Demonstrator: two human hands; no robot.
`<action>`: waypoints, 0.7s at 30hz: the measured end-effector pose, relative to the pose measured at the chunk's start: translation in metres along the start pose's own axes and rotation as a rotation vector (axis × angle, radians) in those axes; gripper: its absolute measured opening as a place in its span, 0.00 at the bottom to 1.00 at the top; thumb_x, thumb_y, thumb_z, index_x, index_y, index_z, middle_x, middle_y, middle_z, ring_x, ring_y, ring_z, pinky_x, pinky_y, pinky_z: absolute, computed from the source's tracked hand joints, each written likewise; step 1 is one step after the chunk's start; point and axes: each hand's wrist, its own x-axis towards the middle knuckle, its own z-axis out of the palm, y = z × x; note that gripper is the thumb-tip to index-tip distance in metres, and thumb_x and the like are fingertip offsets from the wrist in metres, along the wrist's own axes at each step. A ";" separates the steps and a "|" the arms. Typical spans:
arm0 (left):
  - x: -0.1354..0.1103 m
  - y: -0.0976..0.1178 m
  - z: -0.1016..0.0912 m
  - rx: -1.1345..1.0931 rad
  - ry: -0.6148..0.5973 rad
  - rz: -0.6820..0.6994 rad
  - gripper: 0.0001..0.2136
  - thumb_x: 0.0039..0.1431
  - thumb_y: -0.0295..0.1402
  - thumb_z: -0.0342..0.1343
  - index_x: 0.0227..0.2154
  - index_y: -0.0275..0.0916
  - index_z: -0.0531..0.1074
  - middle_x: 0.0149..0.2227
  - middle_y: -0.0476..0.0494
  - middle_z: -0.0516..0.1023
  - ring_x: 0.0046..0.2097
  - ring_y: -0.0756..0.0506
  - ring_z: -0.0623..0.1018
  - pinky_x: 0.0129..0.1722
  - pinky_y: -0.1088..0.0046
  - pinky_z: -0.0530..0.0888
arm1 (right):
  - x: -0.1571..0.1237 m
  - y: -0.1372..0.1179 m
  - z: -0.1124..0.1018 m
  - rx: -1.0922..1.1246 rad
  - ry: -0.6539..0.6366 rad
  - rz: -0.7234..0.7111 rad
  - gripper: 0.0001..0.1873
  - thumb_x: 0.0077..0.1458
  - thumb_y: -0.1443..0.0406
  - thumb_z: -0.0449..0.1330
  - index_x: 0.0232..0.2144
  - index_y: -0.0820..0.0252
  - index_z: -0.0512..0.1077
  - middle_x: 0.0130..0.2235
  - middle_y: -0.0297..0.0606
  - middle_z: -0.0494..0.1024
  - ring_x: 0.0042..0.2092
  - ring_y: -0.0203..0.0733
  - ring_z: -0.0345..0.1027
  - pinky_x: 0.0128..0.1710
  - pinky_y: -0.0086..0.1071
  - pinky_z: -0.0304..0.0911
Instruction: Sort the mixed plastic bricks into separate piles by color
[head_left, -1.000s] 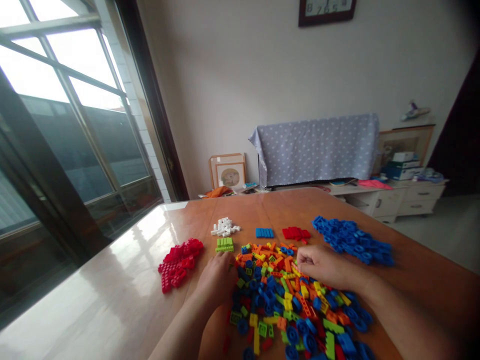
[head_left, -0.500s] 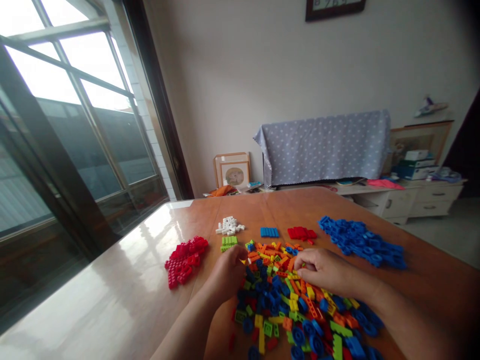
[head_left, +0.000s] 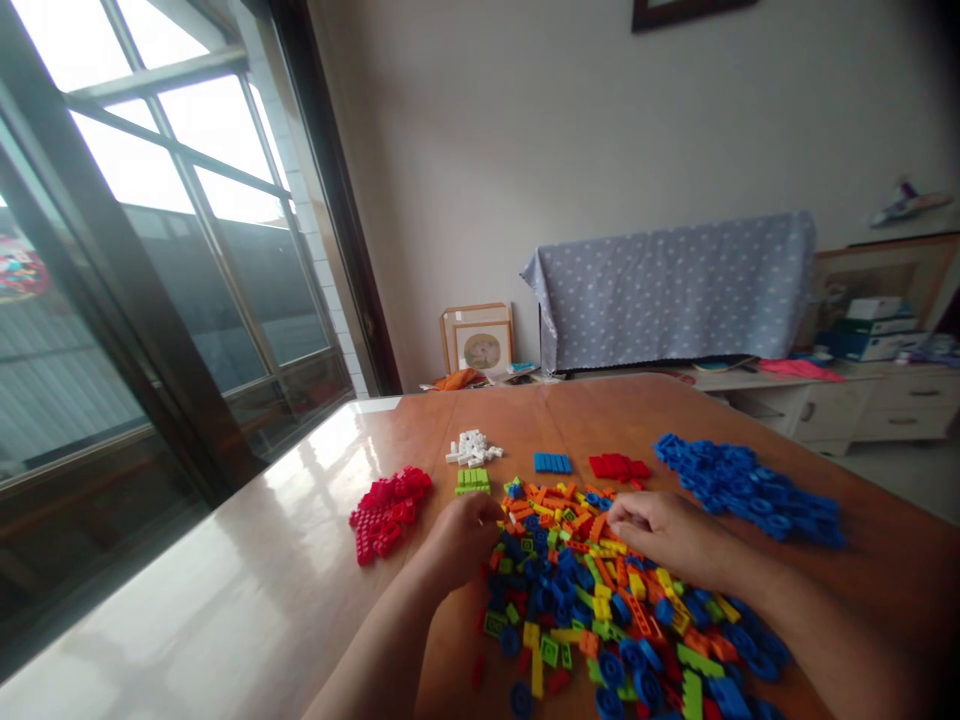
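Head view: one brown, glossy surface (head_left: 255,570), bearing loose toy bricks in sorted and unsorted lots. Item, a mixed pile (head_left: 581,600) of orange, yellow, lime, red and blue pieces, blue wheel-like rounds among them, spread between the two forearms at the near part of the surface. Item, a left hand (head_left: 466,538), back upward, at the pile's left edge; fingers curled inward with little gap between them, and whether a piece is pinched there cannot be told, the tips being turned away. Item, a right hand (head_left: 664,530), over the pile's upper right; fingers bent, thumb drawn close to them, the tips low among orange and yellow pieces; the grip seems narrow, but blur and shade hide whether anything is held. Item, lime-green bricks (head_left: 472,481), laid side by side just beyond the left hand. Item, white pieces (head_left: 474,448), a small loose heap behind the lime ones. Item, blue bricks (head_left: 553,463), a neat row beyond the mixed pile. Item, red bricks (head_left: 619,468), a close cluster right of that row, beyond the right hand. Item, crimson bricks (head_left: 388,510), a larger heap left of the left hand, apart from it. Item, blue pieces (head_left: 746,490), a long heap at far right, past the right hand. Background: a dotted grey-blue cloth (head_left: 675,295), draped above a white cabinet (head_left: 829,410); framed pictures (head_left: 481,350) leaning against the wall (head_left: 480,150).
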 end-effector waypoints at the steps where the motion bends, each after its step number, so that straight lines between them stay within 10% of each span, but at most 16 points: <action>1: -0.002 0.002 0.000 0.000 -0.035 0.010 0.12 0.48 0.25 0.53 0.36 0.35 0.77 0.31 0.47 0.76 0.32 0.49 0.72 0.28 0.78 0.64 | 0.000 0.001 0.000 -0.004 0.001 -0.002 0.14 0.59 0.57 0.55 0.32 0.57 0.76 0.23 0.30 0.70 0.27 0.37 0.62 0.25 0.29 0.47; 10: -0.006 0.008 -0.001 -0.094 -0.174 0.005 0.11 0.48 0.26 0.55 0.36 0.34 0.76 0.28 0.49 0.73 0.29 0.51 0.69 0.27 0.78 0.61 | 0.001 -0.001 -0.001 -0.006 -0.008 -0.013 0.14 0.60 0.57 0.54 0.34 0.57 0.76 0.24 0.30 0.70 0.27 0.37 0.63 0.26 0.29 0.48; 21: -0.009 0.023 -0.005 -0.456 -0.144 0.018 0.20 0.55 0.51 0.60 0.28 0.36 0.67 0.25 0.54 0.62 0.27 0.54 0.60 0.28 0.77 0.59 | 0.004 -0.002 0.003 0.062 0.072 -0.045 0.14 0.58 0.57 0.55 0.33 0.58 0.77 0.27 0.33 0.75 0.31 0.39 0.65 0.30 0.30 0.55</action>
